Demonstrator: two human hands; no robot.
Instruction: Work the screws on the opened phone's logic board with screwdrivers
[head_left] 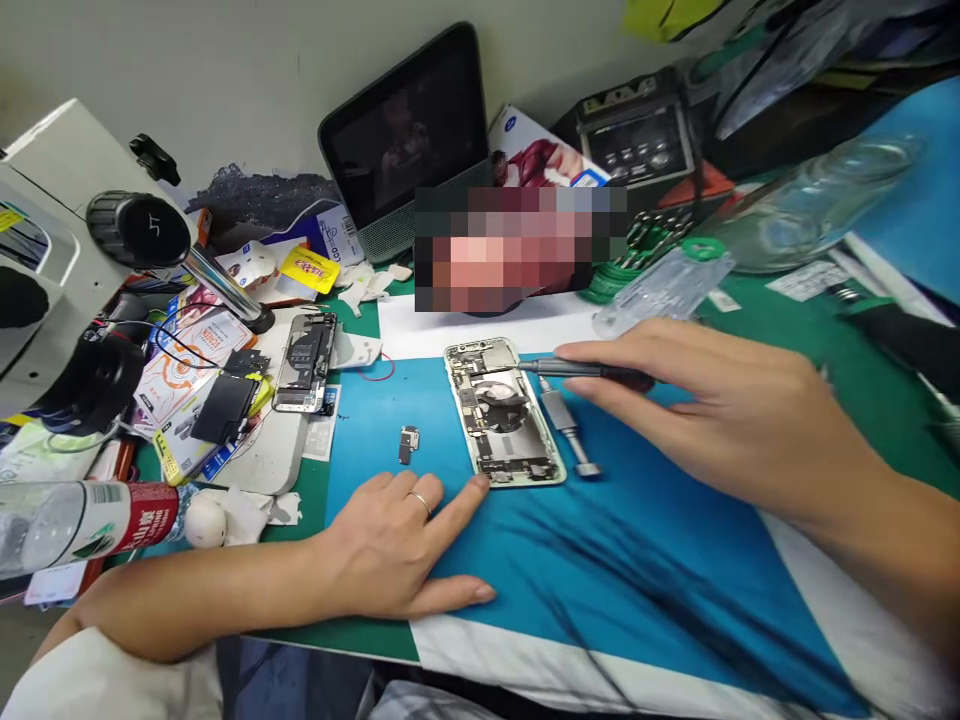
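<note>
An opened smartphone (517, 440) with its inner parts showing lies on the blue mat (375, 400). My left hand (405, 540) rests on the mat, index finger touching the phone's lower left corner, thumb spread apart. Between the fingers of my right hand (720, 420) is a dark screwdriver (581, 369), its tip over the upper right part of the phone. Right beside the phone lies a second, silver-grey screwdriver (561, 420). A small dark metal plate (408, 444) sits on the mat left of the phone.
At left are a microscope stand (142, 230), another opened phone (306, 362), packets and a plastic bottle (127, 520). A smart display (409, 130) stands at the back; a clear glass bottle (825, 205) lies at right. Blurred dark strands cross the front.
</note>
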